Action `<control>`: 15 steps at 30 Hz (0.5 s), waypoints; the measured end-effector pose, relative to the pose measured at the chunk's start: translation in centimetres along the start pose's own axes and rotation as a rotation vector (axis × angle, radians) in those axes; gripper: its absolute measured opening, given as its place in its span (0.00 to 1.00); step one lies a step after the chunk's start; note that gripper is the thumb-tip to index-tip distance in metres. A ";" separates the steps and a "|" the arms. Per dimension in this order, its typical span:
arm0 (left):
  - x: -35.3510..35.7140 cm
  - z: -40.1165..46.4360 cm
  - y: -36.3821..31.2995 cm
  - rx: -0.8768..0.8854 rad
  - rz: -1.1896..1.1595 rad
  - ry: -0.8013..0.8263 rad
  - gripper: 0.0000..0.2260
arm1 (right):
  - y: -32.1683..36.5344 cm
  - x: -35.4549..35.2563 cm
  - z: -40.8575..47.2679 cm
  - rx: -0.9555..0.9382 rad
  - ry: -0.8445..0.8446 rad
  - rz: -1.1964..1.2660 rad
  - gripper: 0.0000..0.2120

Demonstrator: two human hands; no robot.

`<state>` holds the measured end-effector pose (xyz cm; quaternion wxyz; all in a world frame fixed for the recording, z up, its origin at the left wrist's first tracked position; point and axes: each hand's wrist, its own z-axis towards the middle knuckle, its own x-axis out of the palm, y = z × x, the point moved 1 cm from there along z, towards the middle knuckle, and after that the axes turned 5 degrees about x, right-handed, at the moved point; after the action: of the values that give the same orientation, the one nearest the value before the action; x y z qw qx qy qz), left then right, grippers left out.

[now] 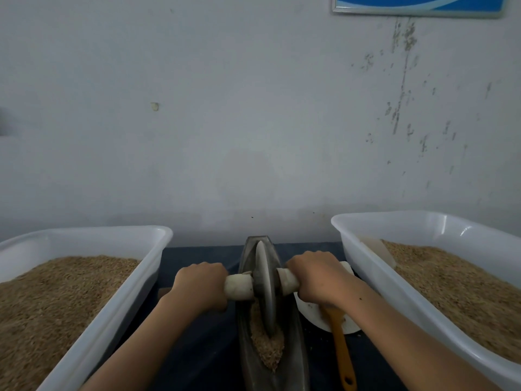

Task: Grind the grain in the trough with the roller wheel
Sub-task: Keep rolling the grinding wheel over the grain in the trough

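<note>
Dark tabletop (197, 348): tubs (84, 320) flank trough (248, 362).

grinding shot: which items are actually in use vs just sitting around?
In use: roller wheel, its axle handle gripped by left hand and right hand, trough, grain in the trough.

Lying about: left tub of grain, right tub of grain, white dish, orange-handled brush, framed sign.

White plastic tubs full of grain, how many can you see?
2. One white plastic tub sits at the left of the dark metal trough, one white plastic tub at the right. Both run past the picture's edge; more may be hidden outside it.
</note>
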<state>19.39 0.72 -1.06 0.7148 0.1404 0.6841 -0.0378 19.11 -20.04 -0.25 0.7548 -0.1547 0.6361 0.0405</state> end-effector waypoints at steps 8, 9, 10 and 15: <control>-0.9 1.7 -0.3 -0.004 0.027 -0.081 0.15 | -0.5 0.8 1.5 0.075 -0.046 0.077 0.09; -0.9 1.6 -0.3 -0.007 0.031 -0.078 0.15 | -0.5 0.8 1.4 0.071 -0.049 0.075 0.09; -0.8 1.4 -0.3 -0.010 0.032 -0.068 0.16 | -0.4 0.7 1.2 0.063 -0.049 0.068 0.09; -0.3 0.4 0.0 0.019 0.005 0.026 0.19 | -0.2 0.1 -0.2 0.012 0.030 0.029 0.09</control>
<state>19.74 0.60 -0.75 0.7046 0.1492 0.6926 -0.0406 18.96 -20.27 -0.32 0.7455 -0.1413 0.6497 0.0453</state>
